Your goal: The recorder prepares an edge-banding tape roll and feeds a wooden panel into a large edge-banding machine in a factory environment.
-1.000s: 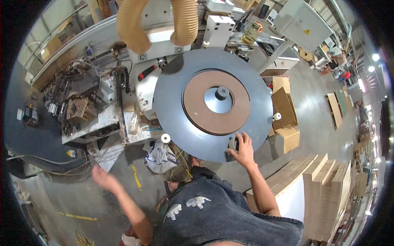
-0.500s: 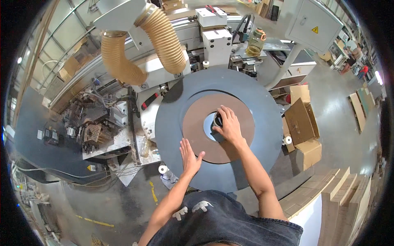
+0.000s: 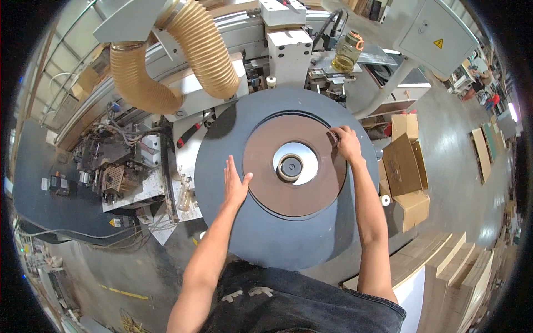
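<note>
A: What's nearest?

B: The dark shirt (image 3: pixel 294 299), then two bare forearms over the grey disc (image 3: pixel 294 244): the left forearm (image 3: pixel 214 244) hides some of its near left edge, the right forearm (image 3: pixel 373 222) a strip of its right side

A: And the hands?

B: The left hand (image 3: pixel 236 187) is at the left rim of the brown roll (image 3: pixel 294 201), fingers straight, thumb spread, gripping nothing; whether it touches, I can't tell. The right hand (image 3: pixel 348 144) is at the roll's upper right, fingers bent; whether they pinch anything, I can't tell

A: The roll itself?

B: Flat on the disc, a dark cap (image 3: pixel 291 167) standing within its hole over a shiny plate (image 3: pixel 307 157)

A: What crowds it?

B: Boards (image 3: pixel 438 266) stacked beyond the right elbow, a white roller (image 3: pixel 385 200) just beside the disc, an open carton (image 3: pixel 407 166) past that. Leftward, a clear bottle (image 3: pixel 184 198) and a red-and-black tool (image 3: pixel 189 135)

A: Farther back?

B: Two tan hoses (image 3: pixel 206 55) hang before a white housing (image 3: pixel 192 99), hiding part of it; a yellowish jar (image 3: pixel 345 54) stands left of a grey cabinet (image 3: pixel 436 36). Far right, someone in red (image 3: pixel 492 101), too small to make out
</note>
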### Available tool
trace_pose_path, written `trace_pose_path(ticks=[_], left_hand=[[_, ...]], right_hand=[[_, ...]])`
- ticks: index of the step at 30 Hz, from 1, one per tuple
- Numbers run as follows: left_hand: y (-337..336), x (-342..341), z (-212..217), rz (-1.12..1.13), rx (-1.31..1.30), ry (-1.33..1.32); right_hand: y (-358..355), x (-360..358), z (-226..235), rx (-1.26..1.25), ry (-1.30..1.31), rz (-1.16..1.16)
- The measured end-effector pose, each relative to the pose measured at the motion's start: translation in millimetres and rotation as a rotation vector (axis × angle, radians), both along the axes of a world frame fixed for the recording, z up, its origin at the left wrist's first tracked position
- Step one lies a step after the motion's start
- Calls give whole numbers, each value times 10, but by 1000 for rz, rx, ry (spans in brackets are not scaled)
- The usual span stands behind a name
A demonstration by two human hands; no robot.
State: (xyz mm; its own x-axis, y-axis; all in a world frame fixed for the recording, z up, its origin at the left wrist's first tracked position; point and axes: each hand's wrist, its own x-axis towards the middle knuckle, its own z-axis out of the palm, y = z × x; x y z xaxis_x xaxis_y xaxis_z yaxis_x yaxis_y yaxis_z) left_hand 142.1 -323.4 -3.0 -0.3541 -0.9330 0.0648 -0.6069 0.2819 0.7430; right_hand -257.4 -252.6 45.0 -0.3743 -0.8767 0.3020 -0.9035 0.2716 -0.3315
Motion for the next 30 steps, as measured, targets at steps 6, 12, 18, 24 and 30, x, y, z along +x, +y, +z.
trace_pose_path(ticks=[6,12,18,24,30], left_hand=[[311,227,-63,41,-14,29],[412,494,6,-27,19,90],[349,557,-1,-80,69,27],[310,823,60,-187,149,38],[417,873,234,-101,277,-86]], right_hand=[[54,-177,-95,238,14,73],[862,33,-39,277,125,110],[1586,196,-163,213,214,178],[1950,307,-184,125,218,238],[1900,370,-143,211,196,151]])
